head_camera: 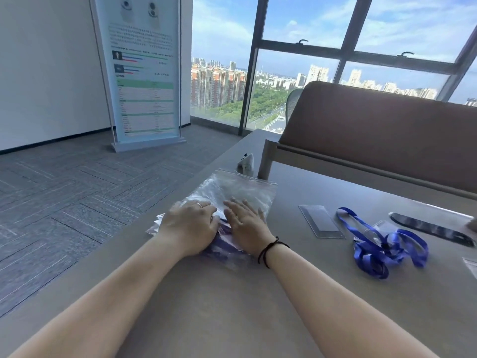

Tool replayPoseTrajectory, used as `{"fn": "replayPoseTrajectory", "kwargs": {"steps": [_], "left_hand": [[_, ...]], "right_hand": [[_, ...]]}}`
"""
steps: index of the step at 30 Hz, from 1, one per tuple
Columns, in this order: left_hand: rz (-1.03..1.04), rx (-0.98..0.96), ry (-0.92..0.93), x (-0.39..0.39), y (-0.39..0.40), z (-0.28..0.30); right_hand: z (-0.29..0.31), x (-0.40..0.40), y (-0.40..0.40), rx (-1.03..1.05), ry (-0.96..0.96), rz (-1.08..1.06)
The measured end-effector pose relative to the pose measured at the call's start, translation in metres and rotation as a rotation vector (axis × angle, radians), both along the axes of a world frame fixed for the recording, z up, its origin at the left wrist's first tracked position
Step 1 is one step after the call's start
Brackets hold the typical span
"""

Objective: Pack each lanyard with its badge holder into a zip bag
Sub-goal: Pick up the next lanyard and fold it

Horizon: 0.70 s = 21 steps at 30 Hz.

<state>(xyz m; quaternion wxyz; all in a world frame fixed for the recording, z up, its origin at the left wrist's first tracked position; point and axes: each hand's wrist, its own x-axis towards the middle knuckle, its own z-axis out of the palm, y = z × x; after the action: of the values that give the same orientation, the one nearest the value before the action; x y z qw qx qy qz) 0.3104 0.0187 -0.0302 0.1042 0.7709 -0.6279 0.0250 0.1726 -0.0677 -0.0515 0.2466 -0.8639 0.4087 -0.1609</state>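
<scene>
Both my hands lie on the zip bag (pixel 232 192) near the left edge of the tabletop (pixel 258 306). My left hand (pixel 189 226) rests on it with fingers bent and knuckles up; I cannot tell whether it pinches the film. My right hand (pixel 245 223) is flat, fingers straight, pressing down. Through the plastic under my palms I see dark blue, which I take for a lanyard already inside, though the film blurs it. More clear bags seem to lie beneath, their corners showing at the left.

The bag is thin, soft and slippery, and it crinkles; it will slide on the smooth top unless one hand pins it. I would take it at the seal strip, the stiffest part, and press along that to close it.

Off to my right wait a clear badge holder (pixel 321 221) and, just beside it, a heap of blue lanyards (pixel 384 245) with another holder among them. The holder is stiff and flat, best lifted by an edge; the ribbon is limp and light and needs bunching.
</scene>
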Motion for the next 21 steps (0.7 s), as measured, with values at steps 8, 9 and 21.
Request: {"fn": "replayPoseTrajectory", "kwargs": {"steps": [8,9,21], "left_hand": [[-0.101,-0.274,0.105,-0.07,0.007,0.029],[-0.131,-0.28,0.138,-0.082,0.003,0.031],[-0.415,-0.226,0.489,-0.256,-0.024,0.029]], "right_hand": [[0.018,-0.076,0.017,0.151,-0.36,-0.091],[0.022,-0.087,0.02,0.13,-0.374,-0.098],[0.043,-0.321,0.046,-0.07,-0.179,-0.543]]}}
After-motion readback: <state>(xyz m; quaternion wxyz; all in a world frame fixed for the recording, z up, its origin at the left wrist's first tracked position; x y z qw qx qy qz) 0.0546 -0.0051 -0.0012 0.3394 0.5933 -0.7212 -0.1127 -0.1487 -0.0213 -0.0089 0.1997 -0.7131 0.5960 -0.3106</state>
